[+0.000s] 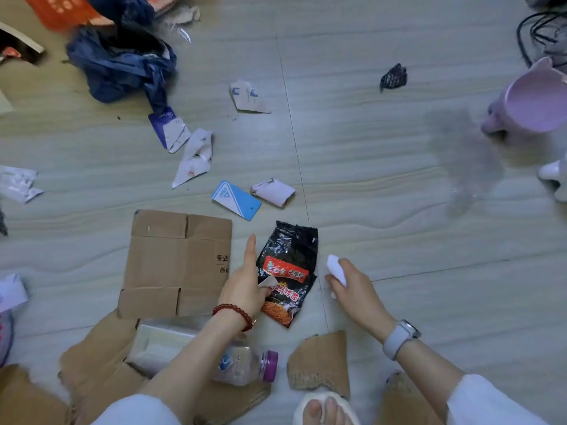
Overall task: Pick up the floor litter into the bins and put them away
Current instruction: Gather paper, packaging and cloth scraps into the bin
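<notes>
A black noodle wrapper point(291, 256) with red lettering lies on the floor just ahead of me. My left hand point(247, 285) rests on the wrapper's left edge, forefinger stretched out, thumb and fingers pinching a small grey paper scrap point(268, 282). My right hand point(349, 286) is to the right of the wrapper and closed on a white crumpled paper point(336, 269). A pink bin point(534, 102) lies tipped on its side at the far right, blurred.
A flattened cardboard box point(171, 262) lies left of the wrapper. Paper scraps point(194, 159), a blue tag point(236, 199), a folded card point(273, 191) and a dark blue bag point(122, 62) lie further off. A plastic bottle point(245, 365), torn cardboard point(320, 365) and my slippered foot point(325, 409) are close. Cables point(543, 35) are at top right.
</notes>
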